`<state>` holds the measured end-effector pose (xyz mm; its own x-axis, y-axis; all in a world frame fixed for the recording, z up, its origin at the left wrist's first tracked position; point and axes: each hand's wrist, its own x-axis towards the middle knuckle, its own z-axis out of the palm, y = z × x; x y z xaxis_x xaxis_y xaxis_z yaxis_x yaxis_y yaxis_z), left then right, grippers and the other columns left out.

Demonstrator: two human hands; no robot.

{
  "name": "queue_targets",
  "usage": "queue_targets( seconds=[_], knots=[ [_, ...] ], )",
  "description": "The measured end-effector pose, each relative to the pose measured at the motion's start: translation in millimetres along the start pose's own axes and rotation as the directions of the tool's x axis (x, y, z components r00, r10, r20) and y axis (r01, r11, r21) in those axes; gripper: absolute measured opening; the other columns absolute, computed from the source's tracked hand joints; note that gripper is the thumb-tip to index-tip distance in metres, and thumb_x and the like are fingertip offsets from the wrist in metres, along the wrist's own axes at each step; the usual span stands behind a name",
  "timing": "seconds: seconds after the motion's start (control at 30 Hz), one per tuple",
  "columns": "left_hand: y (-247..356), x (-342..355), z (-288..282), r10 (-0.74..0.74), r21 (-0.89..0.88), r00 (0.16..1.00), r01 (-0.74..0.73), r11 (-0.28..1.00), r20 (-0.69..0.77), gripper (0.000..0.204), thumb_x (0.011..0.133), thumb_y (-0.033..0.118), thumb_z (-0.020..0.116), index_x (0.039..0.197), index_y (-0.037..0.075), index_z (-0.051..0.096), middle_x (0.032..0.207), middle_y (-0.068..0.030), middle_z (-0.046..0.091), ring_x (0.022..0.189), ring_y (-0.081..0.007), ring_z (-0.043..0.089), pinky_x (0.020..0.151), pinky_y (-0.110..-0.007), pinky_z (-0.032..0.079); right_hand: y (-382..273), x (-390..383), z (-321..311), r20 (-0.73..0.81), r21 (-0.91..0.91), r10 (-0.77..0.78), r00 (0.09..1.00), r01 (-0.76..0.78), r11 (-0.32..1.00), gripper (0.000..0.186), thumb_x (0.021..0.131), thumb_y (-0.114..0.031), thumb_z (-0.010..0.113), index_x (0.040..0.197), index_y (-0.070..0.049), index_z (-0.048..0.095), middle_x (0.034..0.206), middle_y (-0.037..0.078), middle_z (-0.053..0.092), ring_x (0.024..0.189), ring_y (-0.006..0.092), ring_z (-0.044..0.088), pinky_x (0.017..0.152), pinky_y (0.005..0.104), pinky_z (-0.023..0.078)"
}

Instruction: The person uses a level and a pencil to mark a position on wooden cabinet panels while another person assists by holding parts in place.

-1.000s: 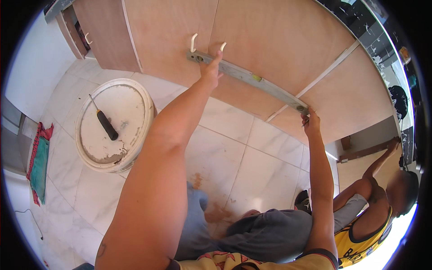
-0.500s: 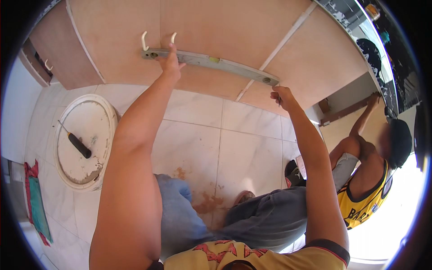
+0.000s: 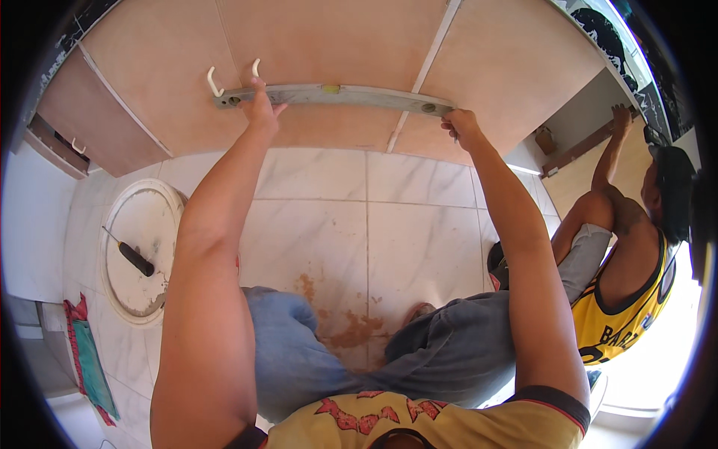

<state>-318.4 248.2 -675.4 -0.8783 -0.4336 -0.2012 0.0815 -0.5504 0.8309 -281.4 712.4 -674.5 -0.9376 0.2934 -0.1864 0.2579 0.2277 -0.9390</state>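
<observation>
A long grey spirit level with a yellow-green vial lies across the pale wooden cabinet fronts, tilted slightly down to the right. My left hand holds it near its left end, fingers over the bar and thumb apart, just below two cream curved handles, the left handle and the right handle. At the level's right end my right hand is closed, its fingers touching that end. A thin, dark, pencil-like thing shows partly under these fingers; its kind is hard to make out.
A screwdriver lies on the round white bucket lid at left. Teal and red cloth lies beyond it. On the right, a person in a yellow jersey crouches, reaching into an opened cabinet. Brown stains mark the tiled floor.
My right hand has moved up against the level's right end, where it was just below. The view has shifted; my left hand stays on the level by the handles.
</observation>
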Motion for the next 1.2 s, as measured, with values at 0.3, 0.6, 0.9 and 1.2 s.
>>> queue_targets(
  seconds=[0.3, 0.6, 0.9, 1.2],
  knots=[
    [-1, 6, 4, -0.025, 0.027, 0.998, 0.024, 0.999, 0.055, 0.113, 0.092, 0.048, 0.065, 0.149, 0.002, -0.021, 0.143, -0.0176, 0.041, 0.128, -0.0375, 0.048, 0.096, -0.055, 0.055, -3, -1, -15, -0.051, -0.132, -0.057, 0.997, 0.05, 0.99, 0.026, 0.089, -0.022, 0.057, 0.094, 0.003, 0.063, 0.076, 0.009, 0.063, 0.064, 0.0168, 0.063, 0.048, 0.0297, 0.039],
    [3, 0, -1, 0.024, 0.069, 0.999, -0.026, 0.997, 0.029, 0.106, 0.094, 0.047, 0.063, 0.149, 0.0, -0.015, 0.143, -0.0183, 0.041, 0.128, -0.0356, 0.048, 0.095, -0.055, 0.056, -3, -27, -22, -0.065, -0.561, -0.143, 0.988, 0.082, 0.824, 0.032, 0.095, -0.032, 0.055, 0.099, -0.003, 0.068, 0.071, 0.011, 0.065, 0.062, 0.0213, 0.068, 0.058, 0.0373, 0.052],
    [6, -6, -1, 0.024, 0.071, 0.999, -0.022, 0.997, -0.033, 0.112, 0.093, 0.051, 0.063, 0.152, 0.015, -0.024, 0.157, -0.0182, 0.022, 0.132, -0.0384, 0.045, 0.093, -0.054, 0.056, -19, -14, 0, -0.038, -0.243, -0.177, 0.984, 0.163, 0.956, 0.042, 0.088, -0.039, 0.068, 0.1, 0.001, 0.068, 0.079, 0.007, 0.064, 0.067, 0.0149, 0.06, 0.053, 0.0307, 0.045],
    [8, -10, 3, 0.013, 0.051, 0.999, -0.01, 0.999, -0.048, 0.112, 0.092, 0.051, 0.064, 0.153, 0.017, -0.022, 0.16, -0.0154, 0.018, 0.136, -0.0382, 0.04, 0.092, -0.056, 0.056, -15, -7, -7, -0.089, -0.157, -0.227, 0.97, 0.211, 0.965, 0.034, 0.096, -0.034, 0.057, 0.104, -0.001, 0.066, 0.08, 0.006, 0.065, 0.07, 0.0124, 0.061, 0.056, 0.0294, 0.048]
  ],
)
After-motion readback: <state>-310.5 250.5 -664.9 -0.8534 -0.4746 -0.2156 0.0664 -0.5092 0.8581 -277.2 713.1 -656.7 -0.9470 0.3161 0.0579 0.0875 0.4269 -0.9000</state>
